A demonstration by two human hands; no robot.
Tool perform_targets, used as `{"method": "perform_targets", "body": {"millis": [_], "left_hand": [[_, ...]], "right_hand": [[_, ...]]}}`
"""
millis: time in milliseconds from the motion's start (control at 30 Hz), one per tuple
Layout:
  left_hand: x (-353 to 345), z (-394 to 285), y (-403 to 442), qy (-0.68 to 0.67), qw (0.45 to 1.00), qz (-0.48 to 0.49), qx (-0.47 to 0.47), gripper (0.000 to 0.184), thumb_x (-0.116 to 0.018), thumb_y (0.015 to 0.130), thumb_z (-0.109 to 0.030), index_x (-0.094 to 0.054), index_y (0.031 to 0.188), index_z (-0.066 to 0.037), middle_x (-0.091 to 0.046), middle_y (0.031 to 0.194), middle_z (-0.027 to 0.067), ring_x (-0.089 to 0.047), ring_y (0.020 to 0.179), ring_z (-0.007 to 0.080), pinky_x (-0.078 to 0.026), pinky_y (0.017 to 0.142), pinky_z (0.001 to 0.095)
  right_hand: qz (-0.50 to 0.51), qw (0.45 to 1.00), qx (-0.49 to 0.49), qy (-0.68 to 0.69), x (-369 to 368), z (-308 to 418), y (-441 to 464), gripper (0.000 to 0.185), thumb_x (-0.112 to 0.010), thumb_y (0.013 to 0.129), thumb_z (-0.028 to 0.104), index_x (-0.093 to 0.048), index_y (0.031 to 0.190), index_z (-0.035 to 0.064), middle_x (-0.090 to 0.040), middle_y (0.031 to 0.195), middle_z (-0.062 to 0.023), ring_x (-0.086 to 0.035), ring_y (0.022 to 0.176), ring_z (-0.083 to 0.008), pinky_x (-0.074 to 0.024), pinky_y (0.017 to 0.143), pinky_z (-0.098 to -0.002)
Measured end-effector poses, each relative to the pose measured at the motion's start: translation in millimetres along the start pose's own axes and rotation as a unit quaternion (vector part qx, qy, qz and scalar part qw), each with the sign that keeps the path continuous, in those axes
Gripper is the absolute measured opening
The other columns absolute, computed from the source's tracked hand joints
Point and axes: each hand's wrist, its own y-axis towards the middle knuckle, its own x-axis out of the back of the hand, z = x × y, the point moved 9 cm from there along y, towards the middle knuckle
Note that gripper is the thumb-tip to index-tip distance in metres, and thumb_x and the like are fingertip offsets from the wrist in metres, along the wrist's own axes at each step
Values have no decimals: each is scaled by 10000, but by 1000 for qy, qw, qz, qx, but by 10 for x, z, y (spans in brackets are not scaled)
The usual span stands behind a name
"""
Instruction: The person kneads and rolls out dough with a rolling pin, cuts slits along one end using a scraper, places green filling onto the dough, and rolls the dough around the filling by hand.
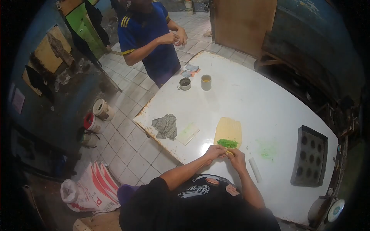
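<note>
A flat yellow sheet of dough (229, 128) lies lengthwise on the white table (266, 111), with a heap of green shredded filling (227, 143) across its near end. My left hand (216, 152) and my right hand (236, 158) are close together at that near end, fingers pinched on the dough's edge. A bit of yellow dough shows between the fingertips. A white rolling pin (255, 170) lies just right of my right hand. Green smears (266, 149) mark the tabletop to the right of the dough.
A dark baking tray (309, 156) with round hollows is at the right. Left are a grey cloth (165, 126) and a flat pale rectangular piece (188, 133). A mug (185, 84) and a cup (206, 82) stand farther back. A person in blue (150, 38) stands beyond the table's corner.
</note>
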Motion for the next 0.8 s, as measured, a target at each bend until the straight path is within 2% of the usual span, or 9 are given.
{"method": "perform_targets", "body": {"millis": [67,200,267,300,400,467,600,667,800], "left_hand": [[-17,-58,-30,24,1000,12,-14,227,-765,1037,-212,-771,1136,-7,-748,1015,46,-665,868,135,-551,801,297],[-80,-165,-97,-8,1000,20,-14,224,-767,1035,-200,-760,1144,-4,-748,1024,55,-686,885,147,-563,822,303],[-138,-174,-193,-100,993,15,68,240,-773,1023,-168,-751,1199,-6,-755,1055,69,-706,921,154,-570,828,298],[-102,-105,-136,-101,993,14,67,240,-773,1023,-168,-751,1199,-6,-755,1055,69,-706,921,154,-570,828,298],[21,11,38,-68,998,10,6,192,-761,1028,-114,-733,1177,5,-779,1055,103,-731,883,160,-597,788,295],[20,-67,13,0,999,0,-40,201,-775,1009,-84,-731,1173,23,-784,1004,104,-723,842,156,-586,766,291],[42,-81,18,51,998,-20,-38,256,-796,991,-71,-723,1210,41,-787,970,105,-719,819,155,-582,763,290],[68,38,78,10,999,7,-36,367,-813,995,-167,-736,1303,16,-793,1026,84,-735,934,148,-590,818,299],[18,-60,-11,6,998,3,-55,422,-816,993,-187,-730,1362,-3,-793,1016,78,-731,884,143,-583,801,298]], "right_hand": [[22,1000,-13,6,27,52,-26,314,-789,963,119,-796,1251,-8,-813,1055,-156,-758,878,-199,-593,804,-343],[16,1000,2,-4,73,138,-38,343,-777,966,119,-776,1283,-13,-805,1115,-165,-758,973,-220,-589,871,-339],[18,997,31,62,69,189,-53,392,-772,975,116,-745,1338,-26,-797,1185,-153,-742,1050,-223,-581,924,-336],[19,997,31,62,50,158,-43,392,-772,975,116,-745,1338,-26,-797,1185,-153,-742,1050,-223,-581,924,-336],[13,988,-69,139,1,-87,-8,438,-780,984,118,-718,1389,-36,-789,1226,-136,-737,1030,-206,-588,897,-330],[44,963,-185,192,-63,-181,-42,424,-796,991,136,-734,1373,-38,-797,1174,-122,-732,968,-171,-586,844,-318],[79,972,-166,147,-169,-346,1,411,-804,996,162,-750,1350,-39,-804,1078,-117,-722,882,-154,-573,786,-305],[56,982,-143,113,-147,-377,10,403,-813,995,178,-761,1324,-48,-801,1014,-100,-702,830,-146,-560,762,-302],[43,982,-154,105,-103,-306,4,409,-800,994,158,-750,1340,-54,-797,1013,-98,-698,832,-147,-559,769,-298]]}}
